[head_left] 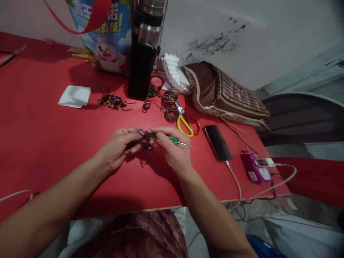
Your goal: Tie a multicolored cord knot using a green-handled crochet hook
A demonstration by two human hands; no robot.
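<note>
My left hand (124, 145) pinches a small piece of knotted, dark multicoloured cord (147, 146), with loops and loose ends sticking out above and below it. My right hand (176, 148) is closed around the green handle of a thin metal-shafted tool (173, 140), perhaps a crochet hook or awl. Its metal shaft points away to the right, while the handle end lies close by the cord. The right fingertips are at the cord too; whether they also grip it I cannot tell. Both hands are just above the red table (80, 143).
Behind my hands lie knotted cord pieces (114, 101), cord balls (171, 96) and scissors with yellow and orange handles (185, 125). A black phone (141, 71) leans upright near a bag (107, 43). On the right are a charging phone (217, 142) and a purple power box (256, 167).
</note>
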